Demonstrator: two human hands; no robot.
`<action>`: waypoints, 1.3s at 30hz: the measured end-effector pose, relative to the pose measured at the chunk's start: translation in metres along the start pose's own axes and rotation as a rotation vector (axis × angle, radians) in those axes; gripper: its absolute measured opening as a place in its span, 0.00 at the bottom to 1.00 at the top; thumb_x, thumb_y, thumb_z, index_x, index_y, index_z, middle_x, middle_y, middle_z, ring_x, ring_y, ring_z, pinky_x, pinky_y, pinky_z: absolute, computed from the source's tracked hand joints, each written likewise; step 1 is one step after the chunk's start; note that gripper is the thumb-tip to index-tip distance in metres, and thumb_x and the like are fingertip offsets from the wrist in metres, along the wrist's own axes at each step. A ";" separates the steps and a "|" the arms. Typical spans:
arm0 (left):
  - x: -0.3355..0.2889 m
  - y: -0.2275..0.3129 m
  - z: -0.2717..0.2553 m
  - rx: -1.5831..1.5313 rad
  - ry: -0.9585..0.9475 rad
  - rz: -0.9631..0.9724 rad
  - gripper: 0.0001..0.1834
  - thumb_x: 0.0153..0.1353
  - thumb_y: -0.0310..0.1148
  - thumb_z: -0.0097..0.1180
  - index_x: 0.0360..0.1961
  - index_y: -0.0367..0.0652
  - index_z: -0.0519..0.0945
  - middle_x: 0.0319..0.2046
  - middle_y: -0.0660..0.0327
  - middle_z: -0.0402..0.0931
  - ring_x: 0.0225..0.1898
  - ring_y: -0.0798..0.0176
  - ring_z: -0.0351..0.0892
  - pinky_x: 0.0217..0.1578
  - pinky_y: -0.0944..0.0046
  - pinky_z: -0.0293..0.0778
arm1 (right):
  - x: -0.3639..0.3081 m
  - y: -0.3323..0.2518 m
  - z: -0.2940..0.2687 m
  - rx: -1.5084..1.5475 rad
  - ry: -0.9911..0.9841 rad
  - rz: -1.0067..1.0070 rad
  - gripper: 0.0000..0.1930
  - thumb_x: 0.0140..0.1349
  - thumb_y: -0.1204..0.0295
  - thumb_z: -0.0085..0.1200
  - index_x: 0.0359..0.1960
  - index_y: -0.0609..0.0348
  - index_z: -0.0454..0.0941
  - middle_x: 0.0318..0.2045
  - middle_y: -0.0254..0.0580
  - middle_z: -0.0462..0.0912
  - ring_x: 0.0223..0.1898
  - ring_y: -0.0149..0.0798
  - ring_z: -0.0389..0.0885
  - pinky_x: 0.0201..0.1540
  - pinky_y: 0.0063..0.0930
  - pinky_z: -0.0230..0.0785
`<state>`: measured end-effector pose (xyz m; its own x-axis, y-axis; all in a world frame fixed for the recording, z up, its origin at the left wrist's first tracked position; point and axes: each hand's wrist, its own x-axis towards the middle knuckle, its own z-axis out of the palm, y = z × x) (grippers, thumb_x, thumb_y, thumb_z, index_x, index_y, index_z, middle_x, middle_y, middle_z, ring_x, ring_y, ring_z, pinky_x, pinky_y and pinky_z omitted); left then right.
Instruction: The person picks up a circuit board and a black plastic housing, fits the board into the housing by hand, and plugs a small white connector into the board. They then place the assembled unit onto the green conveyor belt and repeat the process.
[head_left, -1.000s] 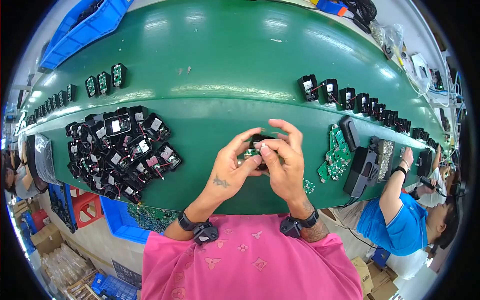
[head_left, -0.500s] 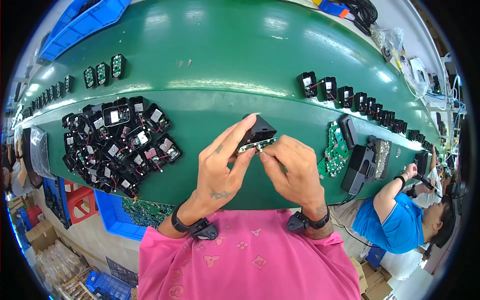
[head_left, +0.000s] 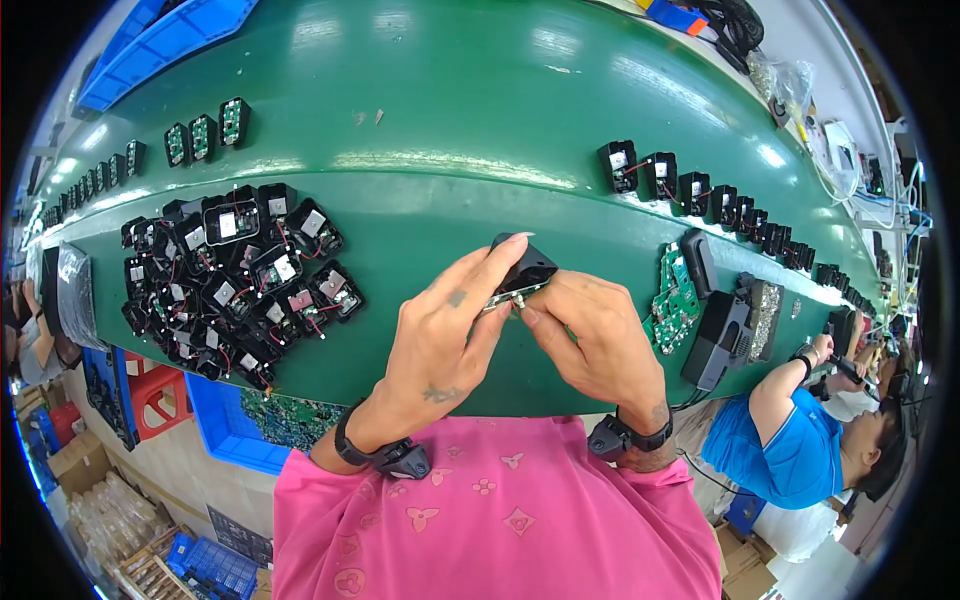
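Note:
My left hand (head_left: 440, 325) holds a small black plastic housing (head_left: 530, 265) tilted over the table, fingers along its far side and thumb at its near edge. A circuit board (head_left: 518, 294) shows as a thin edge along the housing's open side, facing me. My right hand (head_left: 595, 335) is closed at that edge, with thumb and forefinger pinched on a small light part of the board; the fingers hide most of it. To the left lies a heap of black housings (head_left: 225, 302) with red wires and whitish blocks inside.
Loose green circuit boards (head_left: 673, 305) lie right of my hands, beside a black device (head_left: 716, 340) and a tray of small metal parts (head_left: 765, 318). Rows of housings (head_left: 660, 177) line the table's raised strip. A blue bin (head_left: 225, 425) sits below the left edge. A co-worker (head_left: 785, 440) sits at right.
The housing has tipped in my hands, so less of the board's face shows. My right hand has shifted slightly right, its fingers still at the board's edge.

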<state>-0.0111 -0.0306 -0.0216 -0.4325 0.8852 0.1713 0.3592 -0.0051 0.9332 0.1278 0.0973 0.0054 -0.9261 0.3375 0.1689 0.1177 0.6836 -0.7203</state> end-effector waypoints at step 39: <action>0.008 -0.039 0.024 -0.318 0.002 -0.200 0.35 0.53 0.12 0.54 0.64 0.45 0.71 0.50 0.52 0.76 0.47 0.55 0.82 0.44 0.58 0.81 | -0.013 0.040 0.058 0.352 0.494 0.305 0.08 0.68 0.74 0.56 0.31 0.65 0.78 0.25 0.32 0.76 0.22 0.22 0.71 0.24 0.16 0.61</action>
<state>-0.0092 -0.0120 -0.0639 -0.4700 0.8823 -0.0241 -0.0074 0.0234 0.9997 0.1236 0.0830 -0.0648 -0.5874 0.7950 0.1513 0.1462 0.2882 -0.9463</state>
